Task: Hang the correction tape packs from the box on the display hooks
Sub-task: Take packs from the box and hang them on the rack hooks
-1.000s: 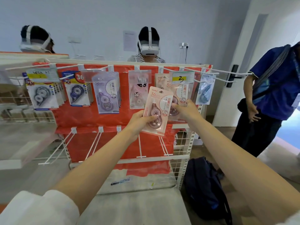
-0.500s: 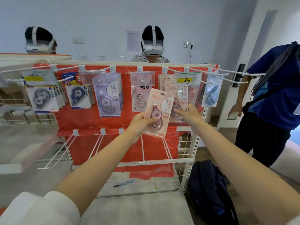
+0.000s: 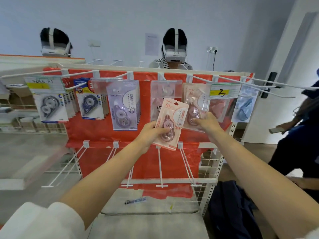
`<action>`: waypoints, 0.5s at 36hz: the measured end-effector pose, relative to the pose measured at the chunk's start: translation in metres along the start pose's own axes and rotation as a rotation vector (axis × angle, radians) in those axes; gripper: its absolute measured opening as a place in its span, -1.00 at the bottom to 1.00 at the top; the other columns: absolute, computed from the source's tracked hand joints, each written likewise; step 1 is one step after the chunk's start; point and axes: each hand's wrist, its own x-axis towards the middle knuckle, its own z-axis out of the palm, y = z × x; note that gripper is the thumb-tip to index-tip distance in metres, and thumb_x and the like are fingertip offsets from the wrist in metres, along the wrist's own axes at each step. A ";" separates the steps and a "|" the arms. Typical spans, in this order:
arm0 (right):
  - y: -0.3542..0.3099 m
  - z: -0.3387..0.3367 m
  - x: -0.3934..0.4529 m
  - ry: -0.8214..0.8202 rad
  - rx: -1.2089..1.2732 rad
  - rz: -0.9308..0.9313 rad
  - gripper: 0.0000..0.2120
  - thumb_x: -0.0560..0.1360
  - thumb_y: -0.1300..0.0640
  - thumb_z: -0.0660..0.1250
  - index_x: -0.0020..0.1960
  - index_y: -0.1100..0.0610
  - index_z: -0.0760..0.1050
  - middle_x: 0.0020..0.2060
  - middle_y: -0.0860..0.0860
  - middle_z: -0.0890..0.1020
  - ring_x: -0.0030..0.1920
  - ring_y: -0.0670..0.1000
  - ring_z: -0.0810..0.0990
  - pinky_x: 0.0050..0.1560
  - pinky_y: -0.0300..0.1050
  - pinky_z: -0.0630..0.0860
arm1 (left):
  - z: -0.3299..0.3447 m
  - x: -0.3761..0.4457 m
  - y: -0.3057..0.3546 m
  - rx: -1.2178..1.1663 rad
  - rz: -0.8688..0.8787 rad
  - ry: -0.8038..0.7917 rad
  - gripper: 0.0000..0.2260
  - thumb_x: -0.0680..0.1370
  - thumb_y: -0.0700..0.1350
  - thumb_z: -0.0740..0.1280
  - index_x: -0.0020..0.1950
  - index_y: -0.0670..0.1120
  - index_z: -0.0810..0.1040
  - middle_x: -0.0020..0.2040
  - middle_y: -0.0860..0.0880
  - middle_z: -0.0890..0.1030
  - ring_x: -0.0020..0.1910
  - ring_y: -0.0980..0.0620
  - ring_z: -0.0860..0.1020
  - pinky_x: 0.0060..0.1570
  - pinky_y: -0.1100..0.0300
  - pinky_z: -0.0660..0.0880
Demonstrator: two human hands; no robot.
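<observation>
My left hand (image 3: 151, 133) grips a pink correction tape pack (image 3: 170, 121) by its lower left side and holds it tilted in front of the red display rack (image 3: 148, 109). My right hand (image 3: 206, 123) pinches the bottom of the pink packs (image 3: 195, 104) that hang on a top-row hook. Other top hooks carry black-and-white packs (image 3: 50, 107), blue packs (image 3: 89, 104), lilac packs (image 3: 123, 106), a panda pack (image 3: 156, 102) and a light blue pack (image 3: 245, 106). The box is out of view.
Bare white hooks (image 3: 159, 164) stick out of the lower row toward me. A dark backpack (image 3: 231, 209) lies on the floor at right. A person in blue (image 3: 298, 135) stands at the right with a phone. Two people with headsets stand behind the rack.
The view has shifted a little and the rack looks closer. My left hand has carried the pink pack slightly up and right toward the hanging pink packs, which my right hand still holds.
</observation>
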 end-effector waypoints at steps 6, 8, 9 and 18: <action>-0.001 0.005 0.017 0.034 -0.041 0.032 -0.85 0.49 0.28 0.37 -0.22 0.17 0.46 -0.32 0.02 0.53 -0.33 -0.08 0.46 -0.32 -0.20 0.33 | -0.008 0.011 0.000 0.030 0.002 0.002 -0.86 0.48 -0.34 0.39 -0.03 -0.13 0.61 0.01 -0.15 0.66 -0.03 -0.07 0.63 0.03 0.10 0.57; -0.001 0.007 0.020 0.037 -0.046 0.022 -0.93 0.49 0.27 0.37 -0.03 0.21 0.55 -0.21 0.06 0.59 -0.24 -0.04 0.52 -0.32 -0.22 0.36 | -0.009 0.014 -0.001 0.033 -0.001 0.003 -0.85 0.47 -0.33 0.40 -0.04 -0.12 0.61 0.00 -0.14 0.66 -0.03 -0.07 0.63 0.03 0.10 0.58; 0.000 0.008 0.022 0.038 -0.047 0.024 -0.86 0.49 0.27 0.38 0.05 0.21 0.56 -0.15 0.08 0.61 -0.17 0.00 0.55 -0.28 -0.22 0.40 | -0.010 0.016 -0.001 0.036 -0.001 0.001 -0.85 0.47 -0.33 0.40 -0.04 -0.11 0.61 -0.01 -0.13 0.66 -0.04 -0.06 0.64 0.01 0.12 0.58; 0.009 0.008 0.024 0.075 -0.196 0.043 -0.71 0.45 0.14 0.44 0.12 0.23 0.51 -0.06 0.10 0.63 -0.07 0.08 0.59 -0.12 -0.09 0.44 | -0.009 0.020 -0.002 0.050 -0.012 0.001 -0.83 0.47 -0.32 0.41 0.04 -0.16 0.60 0.06 -0.17 0.66 0.01 -0.09 0.64 0.08 0.06 0.57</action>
